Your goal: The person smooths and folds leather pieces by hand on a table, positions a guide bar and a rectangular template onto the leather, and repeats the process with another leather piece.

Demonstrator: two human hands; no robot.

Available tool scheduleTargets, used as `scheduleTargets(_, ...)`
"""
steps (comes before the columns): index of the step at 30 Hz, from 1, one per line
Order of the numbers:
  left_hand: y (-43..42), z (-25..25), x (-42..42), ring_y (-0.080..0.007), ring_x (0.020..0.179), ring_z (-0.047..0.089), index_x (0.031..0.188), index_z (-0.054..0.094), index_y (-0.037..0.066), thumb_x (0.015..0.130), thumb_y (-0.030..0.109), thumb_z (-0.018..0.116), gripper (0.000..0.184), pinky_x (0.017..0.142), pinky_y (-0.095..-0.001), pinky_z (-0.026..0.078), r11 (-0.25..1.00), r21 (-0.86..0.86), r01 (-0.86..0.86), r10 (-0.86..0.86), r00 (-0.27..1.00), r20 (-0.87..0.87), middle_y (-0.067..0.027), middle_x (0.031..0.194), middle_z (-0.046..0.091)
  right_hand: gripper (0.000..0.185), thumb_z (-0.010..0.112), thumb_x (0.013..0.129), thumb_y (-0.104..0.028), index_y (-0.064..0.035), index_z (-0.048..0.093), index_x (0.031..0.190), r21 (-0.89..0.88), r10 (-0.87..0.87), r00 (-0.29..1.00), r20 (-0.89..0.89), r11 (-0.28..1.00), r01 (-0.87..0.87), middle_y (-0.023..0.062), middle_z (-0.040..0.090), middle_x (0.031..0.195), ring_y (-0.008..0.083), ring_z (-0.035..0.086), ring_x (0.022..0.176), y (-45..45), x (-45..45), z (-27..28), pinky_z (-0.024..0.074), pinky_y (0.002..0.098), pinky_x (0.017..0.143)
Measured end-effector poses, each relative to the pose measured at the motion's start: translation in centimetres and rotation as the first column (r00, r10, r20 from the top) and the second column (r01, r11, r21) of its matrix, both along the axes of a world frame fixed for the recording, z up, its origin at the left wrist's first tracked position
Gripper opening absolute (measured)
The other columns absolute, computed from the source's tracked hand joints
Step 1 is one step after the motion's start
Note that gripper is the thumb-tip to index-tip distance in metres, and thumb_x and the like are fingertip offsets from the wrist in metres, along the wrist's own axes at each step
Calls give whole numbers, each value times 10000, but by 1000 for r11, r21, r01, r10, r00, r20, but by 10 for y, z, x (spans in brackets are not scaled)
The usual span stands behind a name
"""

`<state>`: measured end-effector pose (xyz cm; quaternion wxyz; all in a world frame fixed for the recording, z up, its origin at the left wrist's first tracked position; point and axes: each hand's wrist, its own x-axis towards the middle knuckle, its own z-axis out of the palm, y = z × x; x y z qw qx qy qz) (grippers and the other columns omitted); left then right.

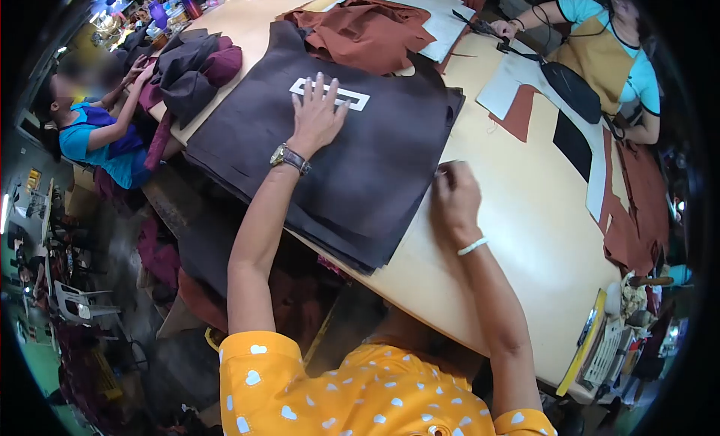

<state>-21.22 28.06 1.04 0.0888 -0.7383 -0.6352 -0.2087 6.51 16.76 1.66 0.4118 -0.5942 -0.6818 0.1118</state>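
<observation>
A stack of dark brown fabric pieces (360, 166) lies on the table in front of me. On its upper part sits a white rectangular template (358, 101) with a slot cut in it. My left hand (319, 119) is open, its fingers spread over the template and holding it flat against the cloth. Just off the right edge of the stack, my right hand (460, 200) is curled closed with fingertips pinched together. Whatever it may hold is too small to make out. A watch is on my left wrist and a pale band on my right.
Rust-coloured fabric (360, 32) is heaped beyond the stack. On the right, a person (611, 61) works with scissors (480, 25) beside white and rust pieces. Another person (105, 132) at left handles dark and maroon cloth (191, 72). A yellow-edged item (581, 346) lies at the near right corner.
</observation>
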Motion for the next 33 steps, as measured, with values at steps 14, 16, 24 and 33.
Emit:
scheduleTargets(14,-7,-37,28,-329,1282,340,1381,386,181,863,299,496,542,1001,-543,279,965,161,205,-161,955,-249,-121,1368,401,808,685,680,-329,-26,339,1345,-334,-5,984,178,940,65,253,468,1148,415,615,864,30,-96,40,514,435,772)
scheduleTargets(16,-17,-23,35,-323,1282,340,1371,391,181,857,284,507,537,1010,-553,271,974,120,194,-165,962,-219,-125,1355,409,779,665,669,-289,-30,360,1337,-339,-54,987,154,935,104,261,479,1128,429,607,876,39,-78,34,510,449,776)
scheduleTargets(24,-29,1,51,-344,1306,314,1336,441,155,875,311,509,492,1021,-589,263,956,-45,289,-290,922,-255,-154,1381,383,534,601,715,-249,-15,570,1194,-137,-158,921,-357,984,116,217,604,971,336,571,1001,68,24,9,447,395,892)
scheduleTargets(33,-99,1,98,-369,1339,266,1347,427,125,859,316,532,534,1014,-646,241,886,-261,384,-407,913,-37,-178,1425,330,473,579,728,-161,-60,590,1190,7,41,937,-347,999,-41,155,558,956,256,550,860,-14,-8,71,452,335,777)
